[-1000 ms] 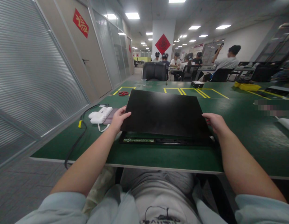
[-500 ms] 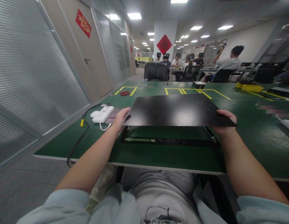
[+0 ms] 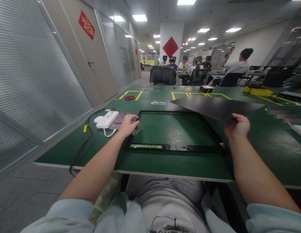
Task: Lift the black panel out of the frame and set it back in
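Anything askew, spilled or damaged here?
No spill or obvious damage visible. The dark panel is askew, tilted above the far right corner of the frame and gripped only by the right hand. The black cable droops over the near edge of the table; it might snag.

Red scissors [image 3: 131, 97], 1 clear cup [image 3: 150, 86]

The left hand [image 3: 128, 125] is hovering at the left edge of the black frame [image 3: 194, 148], fingers loosely curving. The right hand [image 3: 238, 127] is gripping firmly, past the frame's right edge. Both bare forearms [image 3: 97, 168] are slanting toward the frame.
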`<state>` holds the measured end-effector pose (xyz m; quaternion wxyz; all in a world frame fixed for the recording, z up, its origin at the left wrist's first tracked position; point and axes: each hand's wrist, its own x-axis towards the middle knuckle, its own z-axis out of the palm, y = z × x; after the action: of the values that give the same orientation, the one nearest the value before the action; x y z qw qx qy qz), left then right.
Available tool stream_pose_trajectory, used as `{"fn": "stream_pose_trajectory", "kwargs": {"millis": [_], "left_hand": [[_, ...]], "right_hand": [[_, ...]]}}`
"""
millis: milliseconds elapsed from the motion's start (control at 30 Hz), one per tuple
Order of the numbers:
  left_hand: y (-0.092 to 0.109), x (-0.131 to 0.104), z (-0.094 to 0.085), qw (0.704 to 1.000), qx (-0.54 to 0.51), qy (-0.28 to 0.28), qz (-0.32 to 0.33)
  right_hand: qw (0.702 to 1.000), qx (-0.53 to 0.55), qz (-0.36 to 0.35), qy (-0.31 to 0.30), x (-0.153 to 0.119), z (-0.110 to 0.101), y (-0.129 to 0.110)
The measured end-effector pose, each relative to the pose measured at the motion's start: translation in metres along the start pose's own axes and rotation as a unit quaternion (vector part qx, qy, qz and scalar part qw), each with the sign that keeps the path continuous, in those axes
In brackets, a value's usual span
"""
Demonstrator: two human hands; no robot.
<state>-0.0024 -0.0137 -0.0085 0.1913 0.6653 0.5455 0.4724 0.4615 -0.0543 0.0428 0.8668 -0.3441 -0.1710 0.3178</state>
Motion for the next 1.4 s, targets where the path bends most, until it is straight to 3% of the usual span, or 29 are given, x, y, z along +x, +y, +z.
{"fn": "stream_pose_trajectory", "kwargs": {"millis": [133, 367, 733, 933, 1400], "left_hand": [[0.002, -0.001, 0.001, 1.0, 0.008, -0.019, -0.01], [0.003, -0.003, 0.002, 0.998, 0.037, -0.047, -0.002], [-0.001, -0.003, 0.004, 0.996, 0.052, -0.068, 0.029], [-0.004, -0.002, 0.004, 0.994, 0.067, -0.075, 0.042], [-0.002, -0.003, 0.003, 0.992, 0.081, -0.084, 0.052]], "right_hand": [[0.996, 0.024, -0.085, 0.018, 0.009, -0.005, 0.005], [0.994, -0.006, -0.094, 0.062, 0.017, -0.015, 0.006], [0.989, -0.097, -0.045, 0.099, 0.023, -0.02, 0.011], [0.979, -0.151, 0.045, 0.128, 0.028, -0.024, 0.013], [0.97, -0.17, 0.081, 0.151, 0.036, -0.031, 0.018]]}}
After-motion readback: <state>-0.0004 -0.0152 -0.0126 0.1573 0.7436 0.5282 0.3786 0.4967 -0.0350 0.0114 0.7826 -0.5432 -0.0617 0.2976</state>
